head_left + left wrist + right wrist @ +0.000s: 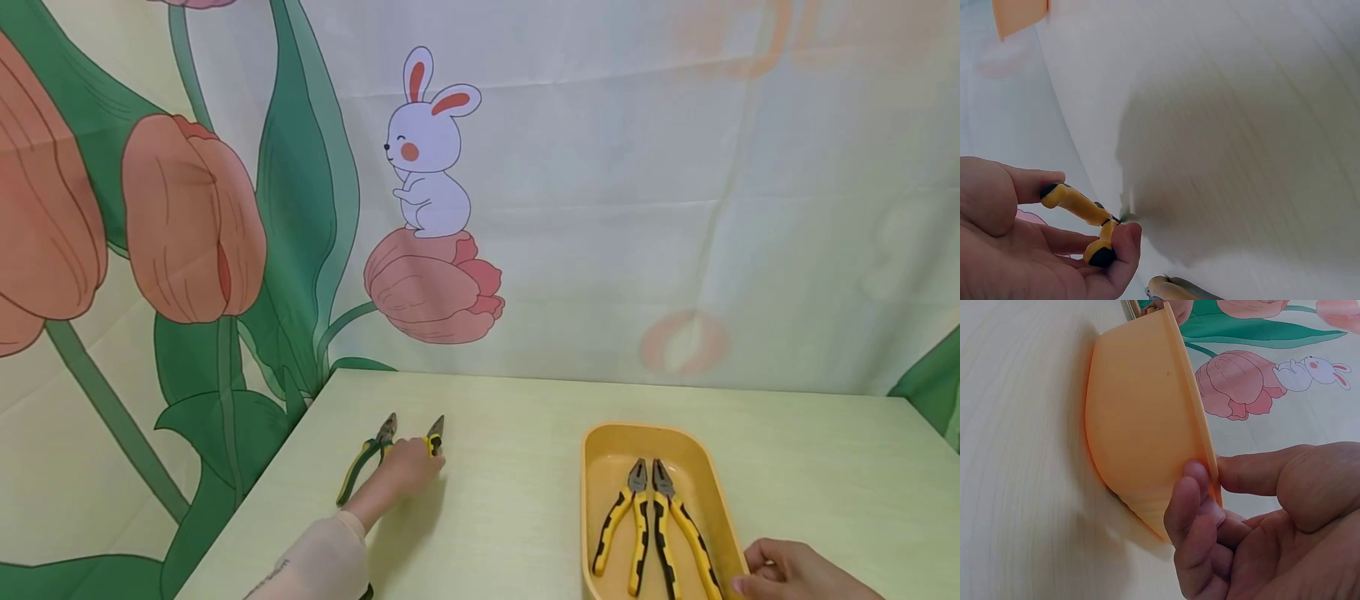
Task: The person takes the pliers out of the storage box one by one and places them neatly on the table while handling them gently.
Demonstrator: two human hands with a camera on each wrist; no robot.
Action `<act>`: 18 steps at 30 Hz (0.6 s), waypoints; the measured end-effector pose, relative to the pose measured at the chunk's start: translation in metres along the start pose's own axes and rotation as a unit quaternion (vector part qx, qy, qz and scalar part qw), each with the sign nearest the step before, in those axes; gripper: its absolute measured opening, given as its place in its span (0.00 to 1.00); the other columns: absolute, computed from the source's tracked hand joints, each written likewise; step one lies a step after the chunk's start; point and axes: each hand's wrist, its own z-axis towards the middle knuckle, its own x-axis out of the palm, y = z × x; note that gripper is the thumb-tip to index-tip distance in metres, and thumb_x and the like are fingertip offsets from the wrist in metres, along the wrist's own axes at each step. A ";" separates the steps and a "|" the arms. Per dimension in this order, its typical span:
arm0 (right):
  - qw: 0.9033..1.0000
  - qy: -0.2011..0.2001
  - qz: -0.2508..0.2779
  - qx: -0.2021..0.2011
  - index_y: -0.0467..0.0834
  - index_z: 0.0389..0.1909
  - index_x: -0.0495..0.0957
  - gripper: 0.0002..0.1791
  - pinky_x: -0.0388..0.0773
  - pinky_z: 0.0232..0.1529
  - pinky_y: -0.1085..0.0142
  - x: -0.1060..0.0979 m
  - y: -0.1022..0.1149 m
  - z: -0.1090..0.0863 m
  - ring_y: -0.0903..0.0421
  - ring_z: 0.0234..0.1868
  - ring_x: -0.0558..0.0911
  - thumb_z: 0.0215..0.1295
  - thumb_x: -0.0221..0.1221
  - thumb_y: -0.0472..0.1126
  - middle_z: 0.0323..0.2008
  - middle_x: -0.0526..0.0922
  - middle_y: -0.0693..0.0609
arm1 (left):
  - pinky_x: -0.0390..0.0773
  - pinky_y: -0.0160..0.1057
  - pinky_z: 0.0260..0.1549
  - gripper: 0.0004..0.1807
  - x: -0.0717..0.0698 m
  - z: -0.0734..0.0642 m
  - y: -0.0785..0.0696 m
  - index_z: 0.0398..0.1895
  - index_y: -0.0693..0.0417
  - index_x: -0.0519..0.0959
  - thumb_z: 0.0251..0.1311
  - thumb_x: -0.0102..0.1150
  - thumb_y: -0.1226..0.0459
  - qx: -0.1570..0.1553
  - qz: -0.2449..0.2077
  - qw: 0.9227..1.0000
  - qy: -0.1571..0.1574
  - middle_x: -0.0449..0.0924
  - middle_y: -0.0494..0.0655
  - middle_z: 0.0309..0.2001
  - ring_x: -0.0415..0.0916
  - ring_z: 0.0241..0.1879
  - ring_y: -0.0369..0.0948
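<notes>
Yellow-and-black metal pliers [1079, 205], pinched in left hand [408, 468]; two more pliers [641, 517] beside right hand [798, 571], inside its pinched yellow rectangular tray [1135, 406].

You have a small staged set-up here: a pale tabletop [510, 500] against creased cloth [585, 208] printed with tulips [195, 225] and a white rabbit [435, 200]. Whether it's in a home or a studio, you cannot tell.

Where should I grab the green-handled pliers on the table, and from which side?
Probably the handles of those green-handled pliers, from above and the near side: handles point toward the person, the metal head away. The left hand, holding yellow-black pliers, partly hides the right handle in the head view, so the left one looks freer.
</notes>
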 end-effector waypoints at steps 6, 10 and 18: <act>1.000 0.010 0.004 -0.004 0.32 0.41 0.73 0.10 0.76 0.34 0.69 -0.001 0.000 0.000 0.55 0.29 0.77 0.77 0.57 0.37 0.27 0.74 0.51 | 0.75 0.48 0.35 0.16 0.002 -0.002 -0.004 0.29 0.67 0.74 0.71 0.58 0.62 -0.017 -0.004 1.000 0.000 0.73 0.65 0.39 0.69 0.37 0.53; 1.000 0.014 0.006 -0.005 0.32 0.41 0.73 0.10 0.76 0.34 0.69 -0.001 0.000 0.001 0.55 0.29 0.77 0.77 0.58 0.38 0.27 0.74 0.51 | 0.76 0.49 0.35 0.17 0.004 -0.005 -0.005 0.38 0.74 0.75 0.70 0.59 0.62 -0.022 0.000 1.000 -0.009 0.71 0.66 0.40 0.70 0.35 0.52; 1.000 0.017 -0.006 0.003 0.34 0.41 0.74 0.11 0.76 0.35 0.68 -0.002 -0.008 0.009 0.56 0.30 0.77 0.77 0.59 0.39 0.28 0.75 0.52 | 0.76 0.51 0.38 0.20 0.008 -0.007 -0.008 0.43 0.77 0.74 0.69 0.61 0.62 -0.038 -0.013 0.999 -0.017 0.69 0.66 0.40 0.70 0.35 0.53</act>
